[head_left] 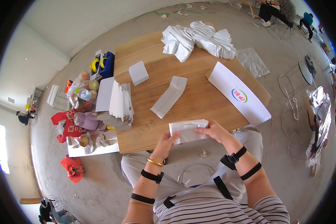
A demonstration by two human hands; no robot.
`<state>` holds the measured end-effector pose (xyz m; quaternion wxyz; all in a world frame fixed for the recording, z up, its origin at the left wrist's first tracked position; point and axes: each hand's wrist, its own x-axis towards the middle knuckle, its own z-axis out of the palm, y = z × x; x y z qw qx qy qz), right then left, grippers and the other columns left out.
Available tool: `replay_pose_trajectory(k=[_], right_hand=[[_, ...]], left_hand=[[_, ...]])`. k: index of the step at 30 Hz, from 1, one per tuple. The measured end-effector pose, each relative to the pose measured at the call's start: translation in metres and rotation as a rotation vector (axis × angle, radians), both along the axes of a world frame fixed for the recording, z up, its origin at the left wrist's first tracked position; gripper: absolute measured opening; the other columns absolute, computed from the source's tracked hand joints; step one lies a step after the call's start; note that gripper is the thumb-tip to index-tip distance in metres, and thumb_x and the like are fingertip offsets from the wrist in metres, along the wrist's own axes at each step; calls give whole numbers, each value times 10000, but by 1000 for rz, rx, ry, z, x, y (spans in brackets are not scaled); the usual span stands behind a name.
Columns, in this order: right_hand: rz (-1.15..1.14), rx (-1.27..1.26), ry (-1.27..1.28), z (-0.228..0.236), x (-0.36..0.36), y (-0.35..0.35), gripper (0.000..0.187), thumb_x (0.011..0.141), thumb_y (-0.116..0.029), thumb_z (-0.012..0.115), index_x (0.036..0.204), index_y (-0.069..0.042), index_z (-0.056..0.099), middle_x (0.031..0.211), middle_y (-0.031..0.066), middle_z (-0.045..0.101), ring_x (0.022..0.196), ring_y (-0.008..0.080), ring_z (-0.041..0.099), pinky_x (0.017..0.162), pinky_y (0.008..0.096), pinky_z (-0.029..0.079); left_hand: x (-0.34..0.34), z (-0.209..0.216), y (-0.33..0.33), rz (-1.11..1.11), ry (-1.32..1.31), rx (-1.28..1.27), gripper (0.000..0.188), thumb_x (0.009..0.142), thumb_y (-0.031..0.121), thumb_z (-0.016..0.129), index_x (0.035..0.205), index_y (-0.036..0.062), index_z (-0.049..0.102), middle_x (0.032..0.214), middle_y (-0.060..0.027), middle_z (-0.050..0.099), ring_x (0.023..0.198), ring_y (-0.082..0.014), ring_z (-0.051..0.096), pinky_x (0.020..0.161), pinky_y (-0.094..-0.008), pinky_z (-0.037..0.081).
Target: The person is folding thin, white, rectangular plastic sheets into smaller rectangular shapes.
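Between my two hands, just over the table's near edge, is a stack of flat white paper bags (186, 131). My left hand (167, 142) grips its left end, thumb on top. The right end is pinched by my right hand (214, 131), with the thumb lying across the upper face. Beyond the stack, a long pale folded strip (169, 97) lies slantwise on the wooden table (153, 71). A small white square stack (138, 73) rests farther back on the left. To the right sits a long white box panel (239, 93) with a coloured oval logo.
Heaped white paper bundles (198, 39) cover the far edge. At left stand upright white sheets (120, 100), a blue bin (107, 65) with yellow tape rolls, a bag of fruit (86, 89) and a red bag (69, 125). Wire stools (289, 84) stand on the floor at right; other people sit farther off.
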<state>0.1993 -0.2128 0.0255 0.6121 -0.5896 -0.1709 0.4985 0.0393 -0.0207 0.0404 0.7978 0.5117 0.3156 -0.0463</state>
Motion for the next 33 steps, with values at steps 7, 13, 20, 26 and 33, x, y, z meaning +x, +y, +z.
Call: replay_pose_trajectory(k=[7, 13, 20, 26, 33], right_hand=[[-3, -8, 128, 11, -23, -15, 291, 874, -154, 758, 1139, -52, 692, 1033, 12, 710, 933, 100, 627, 809, 261, 487], [-10, -3, 199, -2, -41, -23, 305, 864, -158, 773, 1140, -63, 687, 1064, 17, 707, 974, 114, 638, 847, 276, 501], [-21, 65, 199, 14, -57, -12, 252, 867, -163, 773, 1093, -77, 703, 989, -8, 703, 848, 77, 613, 713, 234, 467], [8, 1, 155, -1, -58, -4, 233, 869, -169, 768, 1079, -94, 701, 913, -42, 672, 677, 28, 506, 548, 205, 326], [-341, 56, 171, -36, -27, -13, 295, 893, -142, 730, 1143, -1, 659, 1002, 44, 694, 811, 112, 640, 670, 247, 494]], left_hand=[[-28, 13, -18, -145, -216, 88, 274, 981, 282, 639, 1072, 26, 668, 919, -37, 707, 780, -118, 678, 629, -254, 498], [-52, 15, -23, -167, -198, 21, 291, 989, 273, 623, 1151, 31, 628, 992, -59, 703, 792, -144, 688, 631, -260, 517], [-71, 24, -14, -129, -134, 23, 327, 989, 301, 625, 1162, 23, 629, 974, -50, 694, 787, -153, 693, 643, -255, 533], [-76, 42, 11, -250, -26, 144, 352, 990, 299, 625, 1192, 10, 625, 1000, -67, 706, 841, -161, 703, 703, -253, 546], [-51, 90, 137, 308, -88, 1332, 490, 911, 315, 699, 1310, 63, 565, 1274, -112, 627, 1157, -265, 597, 937, -420, 504]])
